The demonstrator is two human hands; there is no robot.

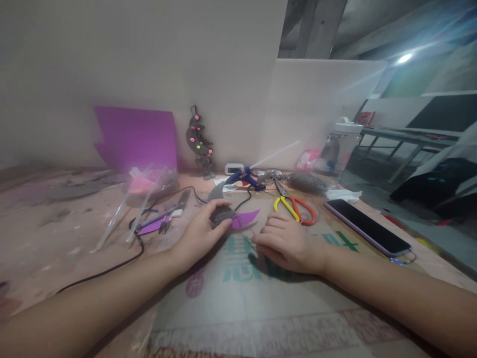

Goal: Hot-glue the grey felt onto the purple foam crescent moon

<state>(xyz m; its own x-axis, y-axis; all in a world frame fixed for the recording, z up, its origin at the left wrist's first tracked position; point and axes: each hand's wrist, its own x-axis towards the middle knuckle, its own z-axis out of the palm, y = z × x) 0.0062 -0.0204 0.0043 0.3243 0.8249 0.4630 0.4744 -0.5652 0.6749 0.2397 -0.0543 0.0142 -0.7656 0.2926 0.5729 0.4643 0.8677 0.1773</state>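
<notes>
My left hand (203, 226) grips a crescent-shaped piece between thumb and fingers. Its middle is wrapped in dark grey yarn (222, 215), and a bare purple tip (246, 219) points right. The grey upper end rises behind my fingers. Just right of the purple tip, my right hand (283, 241) is closed, with fingers curled and thumb near the index finger; whatever they may pinch is too small to make out. Beyond it lie scissors (296, 209) with one yellow and one orange handle. A blue glue gun (246, 177) with a clear glue stick stands behind the crescent.
A printed cardboard sheet (231, 303) lies under both hands. At left are glue sticks (115, 219), a purple scrap and a black cord (112, 271). A phone (367, 226), a clear bottle (341, 149), grey yarn (307, 182) and a decorated crescent (197, 136) surround the workspace.
</notes>
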